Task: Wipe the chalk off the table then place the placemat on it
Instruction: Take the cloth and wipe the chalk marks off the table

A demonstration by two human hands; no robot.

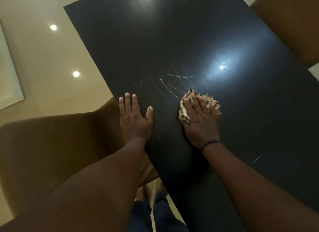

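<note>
Both hands flat on dark worktop (189, 33), apart. Left hand (135, 117) palm down at near edge, fingers straight. Right hand (200, 123) presses fringed cloth (209, 100) down. Chalk marks (170, 85) just beyond, between hands.

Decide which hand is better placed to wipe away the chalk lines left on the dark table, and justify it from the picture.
The right hand. It already presses the fringed cloth on the table, right beside the chalk lines. The left hand lies flat at the table's edge, holding nothing.
</note>
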